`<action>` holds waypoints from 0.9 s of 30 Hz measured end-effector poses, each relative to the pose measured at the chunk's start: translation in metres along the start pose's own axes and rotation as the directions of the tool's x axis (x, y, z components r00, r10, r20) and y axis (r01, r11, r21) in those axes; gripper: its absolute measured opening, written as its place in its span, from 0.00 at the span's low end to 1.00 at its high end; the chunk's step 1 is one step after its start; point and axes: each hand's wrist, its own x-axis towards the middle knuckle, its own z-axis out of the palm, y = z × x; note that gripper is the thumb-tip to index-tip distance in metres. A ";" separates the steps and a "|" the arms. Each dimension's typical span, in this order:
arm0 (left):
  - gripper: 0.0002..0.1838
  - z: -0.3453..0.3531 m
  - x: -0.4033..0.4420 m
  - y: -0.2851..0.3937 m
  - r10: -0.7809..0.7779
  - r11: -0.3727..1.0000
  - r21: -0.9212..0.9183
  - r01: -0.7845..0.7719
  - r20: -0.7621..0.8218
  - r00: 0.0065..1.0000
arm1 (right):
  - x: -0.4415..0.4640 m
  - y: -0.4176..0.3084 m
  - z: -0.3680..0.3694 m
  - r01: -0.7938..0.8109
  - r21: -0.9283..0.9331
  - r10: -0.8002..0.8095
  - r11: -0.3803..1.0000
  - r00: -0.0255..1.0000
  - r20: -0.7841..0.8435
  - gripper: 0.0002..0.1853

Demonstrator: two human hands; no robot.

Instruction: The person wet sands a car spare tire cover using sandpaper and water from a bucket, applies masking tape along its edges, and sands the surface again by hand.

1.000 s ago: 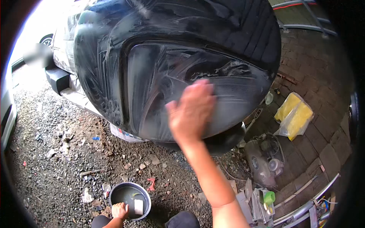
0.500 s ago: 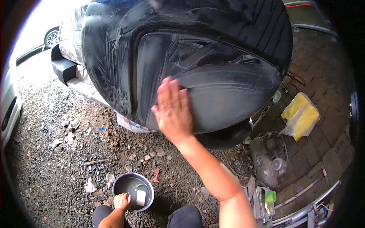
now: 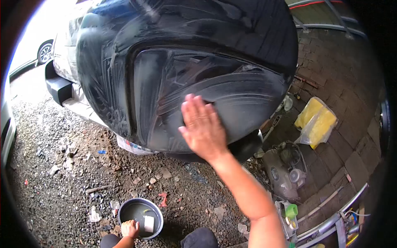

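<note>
A large dark, rounded car body panel [image 3: 182, 68] with a recessed area fills the upper middle, streaked with pale smears. My right hand [image 3: 203, 128] lies flat on the lower part of that recess, fingers stretched out. Whatever may be under the palm is hidden. Down at the bottom, my left hand [image 3: 130, 228] is closed over the near left rim of a round basin [image 3: 160, 219]. Greyish water stands in the basin, with a white rectangular block [image 3: 149, 224] and a small yellowish piece in it.
Gravel with scattered litter [image 3: 95, 215] covers the ground. On the right paving lie a yellow item in clear plastic [image 3: 316, 122], a clear plastic container [image 3: 281, 175] and a tray with a green object [image 3: 291, 211]. Metal tubing [image 3: 331, 223] runs at lower right.
My right hand has slid a little to the right and down across the panel in view. The whole view has shifted somewhat. My left hand stays at the basin rim.
</note>
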 end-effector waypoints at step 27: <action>0.17 0.007 0.002 -0.004 -0.016 0.999 0.041 0.014 0.051 0.999 | -0.043 -0.027 0.034 -0.140 0.220 0.168 0.965 0.980 -0.111 0.41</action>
